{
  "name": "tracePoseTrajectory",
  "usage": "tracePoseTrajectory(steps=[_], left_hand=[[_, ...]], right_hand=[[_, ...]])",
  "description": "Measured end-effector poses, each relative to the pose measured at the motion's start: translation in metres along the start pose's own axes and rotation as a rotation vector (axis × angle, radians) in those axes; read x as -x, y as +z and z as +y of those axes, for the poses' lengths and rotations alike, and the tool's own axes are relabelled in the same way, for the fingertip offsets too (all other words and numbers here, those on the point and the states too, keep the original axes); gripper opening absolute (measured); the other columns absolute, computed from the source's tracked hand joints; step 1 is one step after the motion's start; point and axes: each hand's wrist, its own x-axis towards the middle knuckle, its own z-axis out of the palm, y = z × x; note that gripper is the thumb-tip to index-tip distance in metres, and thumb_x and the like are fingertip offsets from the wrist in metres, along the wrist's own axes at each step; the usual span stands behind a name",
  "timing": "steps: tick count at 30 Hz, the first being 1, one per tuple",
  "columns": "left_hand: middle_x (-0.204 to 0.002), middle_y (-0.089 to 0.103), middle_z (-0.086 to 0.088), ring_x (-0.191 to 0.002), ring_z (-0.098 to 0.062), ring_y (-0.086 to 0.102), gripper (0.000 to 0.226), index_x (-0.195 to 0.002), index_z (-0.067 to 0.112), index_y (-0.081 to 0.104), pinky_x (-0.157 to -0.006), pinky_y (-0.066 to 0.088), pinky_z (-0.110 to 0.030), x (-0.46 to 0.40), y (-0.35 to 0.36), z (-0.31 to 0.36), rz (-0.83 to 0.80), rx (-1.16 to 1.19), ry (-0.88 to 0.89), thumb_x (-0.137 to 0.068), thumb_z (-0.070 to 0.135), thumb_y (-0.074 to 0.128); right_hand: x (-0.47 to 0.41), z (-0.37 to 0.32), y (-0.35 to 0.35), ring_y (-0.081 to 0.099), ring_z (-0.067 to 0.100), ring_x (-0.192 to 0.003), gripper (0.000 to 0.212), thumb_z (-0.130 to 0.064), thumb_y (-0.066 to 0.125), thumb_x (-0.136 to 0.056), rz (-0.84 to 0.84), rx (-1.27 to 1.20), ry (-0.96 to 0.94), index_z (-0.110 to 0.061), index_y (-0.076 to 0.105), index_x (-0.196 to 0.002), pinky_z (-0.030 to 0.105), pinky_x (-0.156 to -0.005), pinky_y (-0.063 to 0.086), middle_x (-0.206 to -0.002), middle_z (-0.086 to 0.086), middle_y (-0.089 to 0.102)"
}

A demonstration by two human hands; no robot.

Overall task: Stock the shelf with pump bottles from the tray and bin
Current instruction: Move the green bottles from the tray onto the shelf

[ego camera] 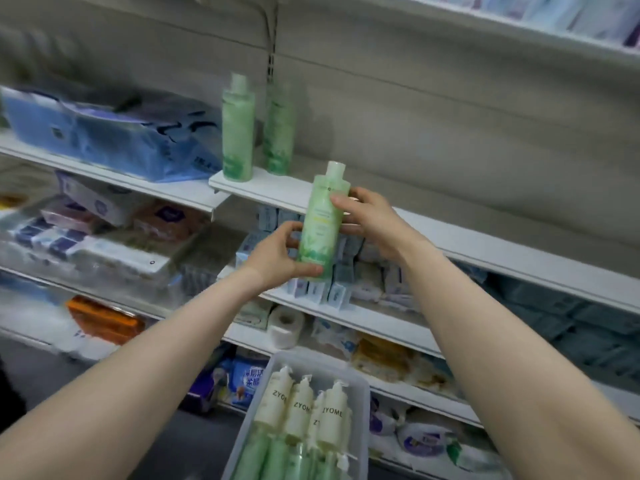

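Centre of frame: green bottle [322, 223] held upright in the air in front of the shelf [450, 237] edge, not yet on it. Left hand [277, 258] curls round its lower part, thumb under the base end. Right hand [367, 216] wraps the upper body from the right, fingertips on the label face. Both hands grip it firmly; neither is free.

Upper centre: two matching green bottles [237, 129] already stand on the shelf, side by side near its left end, close to the back wall. To the right of them the shelf board is bare.

Bottom centre: clear tray [360, 382] with several cream pump bottles [301, 407] lying in it and more green ones below them. No bin that I can pick out.

Left of frame: blue wrapped packs [104, 133] on the neighbouring shelf, blurred.

Judged step: placing a bottle, mid-carry. Next move calls for lifting the bottle over the shelf lip, setting it upright beside the standing pair with the label forward, then letting go without knocking the neighbours. Plenty of stock is left in the tray, so the task looks early.
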Motion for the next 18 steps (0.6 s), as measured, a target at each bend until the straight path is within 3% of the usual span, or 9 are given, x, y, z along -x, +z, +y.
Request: tracePoseTrajectory(steps=[3, 5, 7, 13, 16, 18], left_hand=[[-0.106, 0.062, 0.007, -0.100, -0.012, 0.062, 0.072, -0.125, 0.027, 0.050, -0.086, 0.056, -0.041, -0.033, -0.022, 0.027, 0.034, 0.007, 0.085, -0.064, 0.028, 0.089], [-0.104, 0.064, 0.008, -0.100, -0.011, 0.063, 0.072, -0.126, 0.028, 0.050, -0.084, 0.056, -0.039, -0.057, -0.034, 0.039, 0.043, 0.004, 0.127, -0.065, 0.027, 0.088], [-0.104, 0.065, 0.009, -0.100, -0.011, 0.063, 0.073, -0.129, 0.027, 0.049, -0.085, 0.054, -0.035, -0.080, -0.041, 0.045, 0.050, -0.030, 0.153, -0.066, 0.027, 0.087], [-0.121, 0.062, 0.001, -0.106, -0.016, 0.061, 0.079, -0.138, 0.017, 0.045, -0.092, 0.050, -0.034, -0.145, -0.034, 0.045, 0.049, -0.033, 0.137, -0.069, 0.016, 0.085], [-0.119, 0.062, 0.002, -0.107, -0.018, 0.061, 0.069, -0.130, 0.013, 0.049, -0.093, 0.049, -0.035, -0.172, -0.028, 0.038, 0.086, -0.037, 0.109, -0.071, 0.013, 0.083], [-0.114, 0.062, 0.000, -0.103, -0.019, 0.060, 0.062, -0.126, 0.010, 0.050, -0.089, 0.047, -0.031, -0.188, -0.022, 0.036, 0.142, -0.040, 0.081, -0.073, 0.012, 0.082]], right_hand=[[-0.025, -0.029, -0.004, 0.070, 0.022, -0.106, 0.073, -0.042, 0.078, -0.076, 0.054, -0.002, -0.055, 0.000, 0.054, -0.132, 0.036, -0.093, 0.057, -0.124, 0.013, 0.067], [-0.043, -0.041, -0.008, 0.069, 0.021, -0.109, 0.059, -0.031, 0.073, -0.087, 0.064, -0.007, -0.062, 0.002, 0.053, -0.132, 0.031, -0.091, 0.056, -0.125, 0.014, 0.066], [-0.058, -0.049, -0.009, 0.069, 0.020, -0.108, 0.050, -0.025, 0.069, -0.092, 0.097, -0.021, -0.057, -0.002, 0.052, -0.134, 0.029, -0.088, 0.057, -0.125, 0.012, 0.066], [-0.104, -0.045, -0.011, 0.071, 0.025, -0.099, 0.042, -0.036, 0.068, -0.092, 0.209, -0.069, 0.004, -0.025, 0.052, -0.130, 0.045, -0.085, 0.059, -0.117, 0.006, 0.070], [-0.127, -0.036, -0.012, 0.071, 0.027, -0.097, 0.035, -0.033, 0.068, -0.092, 0.241, -0.052, -0.012, -0.030, 0.054, -0.124, 0.049, -0.084, 0.059, -0.110, 0.005, 0.072], [-0.142, -0.031, -0.015, 0.071, 0.026, -0.096, 0.029, -0.029, 0.067, -0.093, 0.265, -0.059, -0.031, -0.032, 0.055, -0.120, 0.044, -0.076, 0.061, -0.105, 0.001, 0.072]])
